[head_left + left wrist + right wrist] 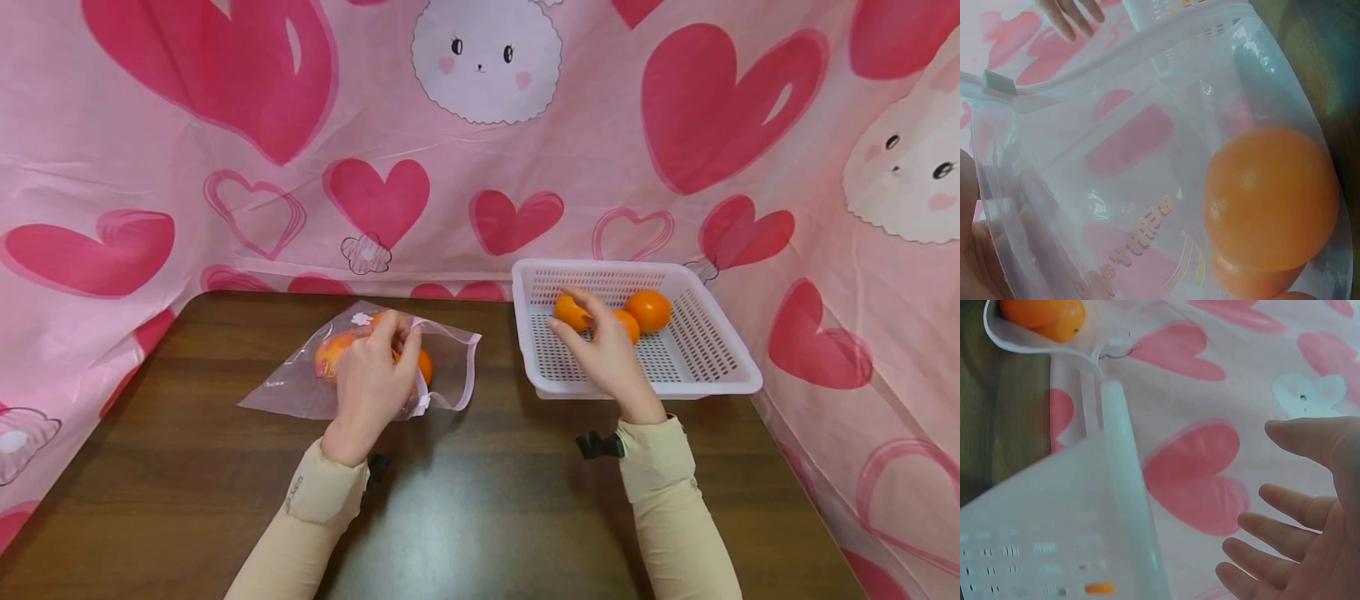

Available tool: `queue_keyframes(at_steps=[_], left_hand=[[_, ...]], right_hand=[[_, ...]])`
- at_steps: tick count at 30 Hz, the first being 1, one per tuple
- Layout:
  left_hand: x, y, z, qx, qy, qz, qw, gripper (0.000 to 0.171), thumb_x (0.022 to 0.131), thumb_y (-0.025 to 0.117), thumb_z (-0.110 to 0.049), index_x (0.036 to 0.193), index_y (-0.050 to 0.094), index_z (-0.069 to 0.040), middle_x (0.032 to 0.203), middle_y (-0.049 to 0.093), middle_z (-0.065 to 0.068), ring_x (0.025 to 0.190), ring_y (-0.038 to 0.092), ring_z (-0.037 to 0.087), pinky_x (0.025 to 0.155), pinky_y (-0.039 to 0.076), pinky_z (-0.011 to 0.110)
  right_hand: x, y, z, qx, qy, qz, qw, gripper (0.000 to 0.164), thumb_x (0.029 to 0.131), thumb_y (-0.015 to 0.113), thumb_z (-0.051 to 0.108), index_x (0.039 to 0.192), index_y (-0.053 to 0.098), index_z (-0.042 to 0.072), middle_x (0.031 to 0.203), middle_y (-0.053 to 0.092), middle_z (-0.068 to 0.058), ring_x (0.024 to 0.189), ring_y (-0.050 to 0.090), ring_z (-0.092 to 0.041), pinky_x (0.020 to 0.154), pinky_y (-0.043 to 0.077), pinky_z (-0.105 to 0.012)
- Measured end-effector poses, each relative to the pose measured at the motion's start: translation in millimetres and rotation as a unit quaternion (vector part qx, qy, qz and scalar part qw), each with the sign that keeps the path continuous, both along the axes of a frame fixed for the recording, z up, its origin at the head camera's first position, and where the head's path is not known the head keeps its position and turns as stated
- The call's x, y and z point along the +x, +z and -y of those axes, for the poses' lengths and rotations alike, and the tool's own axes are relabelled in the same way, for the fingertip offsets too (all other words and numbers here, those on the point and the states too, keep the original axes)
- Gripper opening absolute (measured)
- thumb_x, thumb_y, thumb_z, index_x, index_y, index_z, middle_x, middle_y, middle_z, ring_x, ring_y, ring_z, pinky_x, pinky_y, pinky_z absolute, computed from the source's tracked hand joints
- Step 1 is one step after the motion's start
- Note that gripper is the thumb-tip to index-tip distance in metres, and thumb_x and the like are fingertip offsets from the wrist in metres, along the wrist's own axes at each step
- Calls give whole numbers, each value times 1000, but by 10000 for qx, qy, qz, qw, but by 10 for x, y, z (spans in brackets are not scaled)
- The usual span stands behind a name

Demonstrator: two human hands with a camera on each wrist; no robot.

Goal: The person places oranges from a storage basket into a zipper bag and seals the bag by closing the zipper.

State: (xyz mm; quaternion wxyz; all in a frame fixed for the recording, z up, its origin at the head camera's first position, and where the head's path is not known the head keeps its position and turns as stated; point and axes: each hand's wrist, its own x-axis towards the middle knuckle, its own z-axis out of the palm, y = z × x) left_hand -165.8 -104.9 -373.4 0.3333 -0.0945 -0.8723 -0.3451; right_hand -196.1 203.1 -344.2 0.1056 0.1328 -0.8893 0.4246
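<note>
Two cream sleeves [292, 533] nearest me, cuffs bunched, reaching in over the brown surface [480, 533], with a black strap [600, 445] poking out at my right cuff. And on to the hands, well apart, one on each side! My left hand [375, 375] has the bag [288, 396], thumb and fingers pinching the clear film by its zip band! That bag lies left of centre, towards the far edge of the surface, one pointed corner aimed at the left edge, its mouth gaping toward the right edge. Inside, oranges [1272, 194], three showing, bunched together! The left wrist view gives me a small slider [999, 84] on the zip, plus printed lettering too blurred to read.

Across to my right hand [603, 350], thumb and fingers spread apart, hanging over the basket [727, 367]! What a spot for that white basket, tucked into the far right corner of the surface, walls full of slots. Three more oranges [649, 311] sit in there, grouped toward its far side, two partly behind my hand. And at the very back, beyond the far edge, the pink cloth [450, 192], all red hearts and white cartoon heads, running along the right edge as well!
</note>
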Motion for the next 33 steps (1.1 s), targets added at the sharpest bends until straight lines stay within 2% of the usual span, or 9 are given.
queue_keyframes(at_steps=[6, 16, 26, 33], left_hand=[[-1, 0, 5, 19, -24, 29, 10000, 20, 98, 63, -26, 83, 55, -15, 63, 52, -1, 47, 46, 20, 44, 34, 37], [1, 1, 4, -2, -3, 94, 10000, 20, 98, 63, -26, 83, 56, -16, 63, 52, -2, 48, 46, 21, 45, 35, 38], [5, 7, 13, 28, -101, 59, 9999, 19, 98, 63, -26, 84, 56, -14, 64, 52, -1, 47, 45, 19, 44, 36, 37], [4, 11, 17, 32, -118, 78, 9999, 19, 98, 63, -26, 84, 56, -14, 64, 52, -1, 47, 45, 20, 45, 37, 37]], right_hand=[[-46, -37, -112, 52, -208, -4, 9998, 62, 97, 70, 35, 150, 49, 11, 149, 50, -13, 135, 46, -38, 108, 36, -59], [-94, -54, -313, 366, -779, 499, 9950, 68, 98, 65, 43, 155, 42, 12, 154, 43, -20, 139, 39, -44, 109, 29, -66], [-221, -66, -558, 923, -913, 867, 9877, 75, 99, 63, 46, 156, 38, 5, 152, 41, -27, 136, 39, -49, 109, 28, -66], [-296, -45, -694, 1374, -781, 1303, 9788, 77, 98, 64, 42, 157, 33, 2, 152, 39, -29, 136, 38, -50, 110, 27, -66]])
